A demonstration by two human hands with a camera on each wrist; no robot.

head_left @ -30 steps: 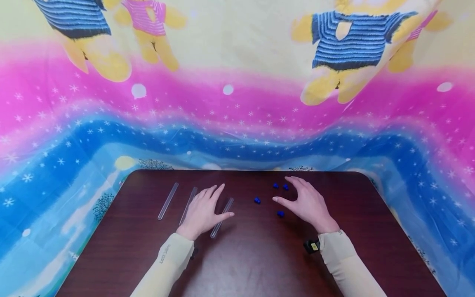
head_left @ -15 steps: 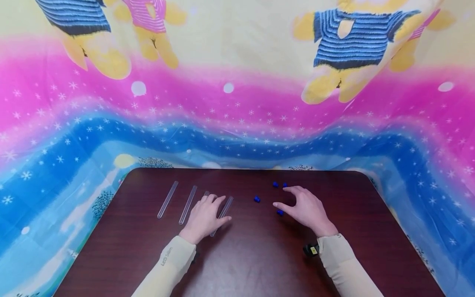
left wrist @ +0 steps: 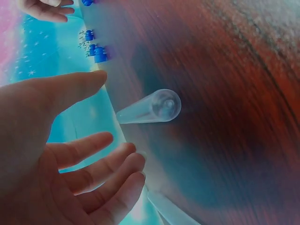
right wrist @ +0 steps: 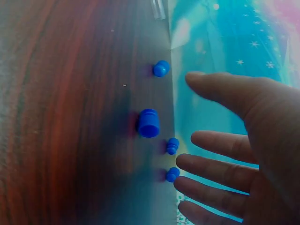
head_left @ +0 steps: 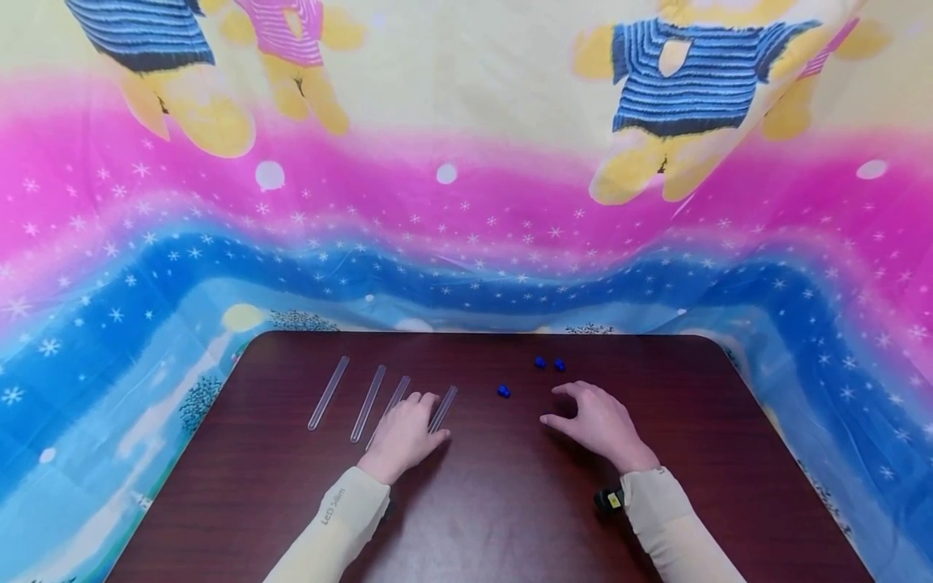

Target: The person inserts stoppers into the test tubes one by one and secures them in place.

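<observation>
Several clear test tubes lie slanted on the table's left half. My left hand [head_left: 404, 436] is over the rightmost test tube [head_left: 445, 405] and overlaps the near end of its neighbour [head_left: 398, 393]. The left wrist view has one test tube [left wrist: 145, 108] end-on, between the spread thumb and loosely bent fingers, apart from both. My right hand [head_left: 603, 423] hovers with thumb and fingers parted, holding nothing. Near it is a blue test-tube stopper [right wrist: 149, 123], hidden behind the hand in the head view. Further blue stoppers [head_left: 504, 390] lie beyond the right hand.
Dark brown wooden table [head_left: 496, 518] with rounded far corners. A printed cloth [head_left: 452, 235] hangs around its far side and flanks. Two more test tubes [head_left: 328, 393] lie left of the left hand. A black wrist camera [head_left: 608, 500] sits at the right cuff.
My left hand has lowered and drawn nearer over the rightmost tube, uncovering tubes to its left. My right hand has also come nearer, and the nearest stopper is now hidden in the head view.
</observation>
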